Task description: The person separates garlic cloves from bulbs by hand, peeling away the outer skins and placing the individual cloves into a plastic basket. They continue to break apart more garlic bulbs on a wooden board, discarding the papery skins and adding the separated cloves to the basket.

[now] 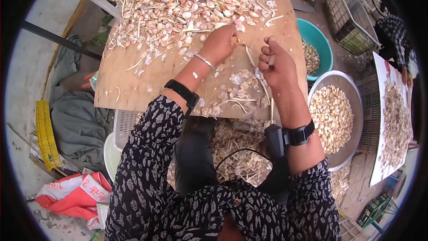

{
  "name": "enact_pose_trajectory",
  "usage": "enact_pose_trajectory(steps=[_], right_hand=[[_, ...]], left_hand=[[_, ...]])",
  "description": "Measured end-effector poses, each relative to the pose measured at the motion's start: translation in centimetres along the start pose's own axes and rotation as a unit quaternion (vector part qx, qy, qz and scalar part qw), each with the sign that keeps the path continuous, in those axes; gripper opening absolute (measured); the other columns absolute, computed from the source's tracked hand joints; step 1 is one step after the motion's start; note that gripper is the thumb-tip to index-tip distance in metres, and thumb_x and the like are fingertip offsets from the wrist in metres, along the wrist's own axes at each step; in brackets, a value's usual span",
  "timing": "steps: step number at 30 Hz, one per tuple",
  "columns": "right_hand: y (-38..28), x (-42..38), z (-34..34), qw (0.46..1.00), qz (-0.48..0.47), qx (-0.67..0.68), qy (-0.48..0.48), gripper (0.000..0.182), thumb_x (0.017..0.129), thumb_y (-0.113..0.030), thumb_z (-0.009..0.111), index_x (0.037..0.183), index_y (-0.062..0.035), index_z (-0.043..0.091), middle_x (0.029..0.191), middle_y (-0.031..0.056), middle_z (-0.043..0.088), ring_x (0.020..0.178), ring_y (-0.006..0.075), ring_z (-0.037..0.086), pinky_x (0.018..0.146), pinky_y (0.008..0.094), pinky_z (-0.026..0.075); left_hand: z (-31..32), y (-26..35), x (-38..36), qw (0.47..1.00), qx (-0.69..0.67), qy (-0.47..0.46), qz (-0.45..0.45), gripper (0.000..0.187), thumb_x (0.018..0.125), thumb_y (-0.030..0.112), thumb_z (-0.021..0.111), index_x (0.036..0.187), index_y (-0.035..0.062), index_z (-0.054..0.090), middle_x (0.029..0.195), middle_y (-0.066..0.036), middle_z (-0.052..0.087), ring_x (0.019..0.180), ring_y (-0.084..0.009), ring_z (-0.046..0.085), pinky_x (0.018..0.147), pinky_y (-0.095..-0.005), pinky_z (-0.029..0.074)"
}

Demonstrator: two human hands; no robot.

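My left hand (pixel 221 43) is closed in a pinch above the wooden board, beside the near edge of a large heap of garlic cloves (pixel 187 11). What its fingers hold, if anything, is hidden. To its right, my right hand (pixel 277 64) is curled shut, palm partly turned up, around a pale garlic clove (pixel 271 60). The hands are a short way apart. Dry garlic stems (pixel 249 56) and papery skins (pixel 243 82) lie on the board between and below them.
The wooden board (pixel 138 82) spans the front. At right stand a teal basin (pixel 329 47) and a metal bowl (pixel 356 102) of garlic cloves. A crate (pixel 352 18) is behind; another person's hand (pixel 405 76) is over a white board (pixel 379 160). Skins (pixel 243 151) pile below.
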State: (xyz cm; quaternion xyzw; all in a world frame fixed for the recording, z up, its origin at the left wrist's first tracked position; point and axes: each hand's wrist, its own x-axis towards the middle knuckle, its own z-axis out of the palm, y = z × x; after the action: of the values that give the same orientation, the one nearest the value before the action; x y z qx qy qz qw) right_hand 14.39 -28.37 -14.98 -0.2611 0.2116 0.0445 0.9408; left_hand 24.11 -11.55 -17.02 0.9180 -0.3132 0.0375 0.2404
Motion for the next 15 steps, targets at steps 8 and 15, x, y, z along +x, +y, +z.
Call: enact_pose_trajectory(steps=[8, 15], right_hand=[[0.0, -0.1, -0.3, 0.999, -0.007, -0.05, 0.018, 0.015, 0.092, -0.018, 0.054, 0.1, -0.0053, 0.053, 0.069, -0.0006, 0.043, 0.055, 0.009, 0.038, 0.045, 0.0216, 0.03], [0.4, -0.3, 0.1, 0.999, 0.009, -0.05, 0.01, 0.016, 0.092, -0.018, 0.053, 0.101, -0.0047, 0.052, 0.07, -0.0002, 0.044, 0.056, 0.0091, 0.039, 0.045, 0.0216, 0.03]], left_hand=[[-10.3, 14.4, -9.6, 0.909, -0.354, 0.156, 0.156, 0.03, 0.076, 0.002, 0.072, 0.101, -0.0025, 0.057, 0.089, -0.005, 0.06, 0.078, -0.011, 0.058, 0.069, -0.0202, 0.046], [-14.8, 23.0, -15.1, 0.846, -0.36, 0.239, 0.312, 0.011, 0.075, 0.006, 0.067, 0.083, 0.0, 0.062, 0.075, -0.011, 0.063, 0.056, -0.0177, 0.061, 0.048, -0.0255, 0.049]])
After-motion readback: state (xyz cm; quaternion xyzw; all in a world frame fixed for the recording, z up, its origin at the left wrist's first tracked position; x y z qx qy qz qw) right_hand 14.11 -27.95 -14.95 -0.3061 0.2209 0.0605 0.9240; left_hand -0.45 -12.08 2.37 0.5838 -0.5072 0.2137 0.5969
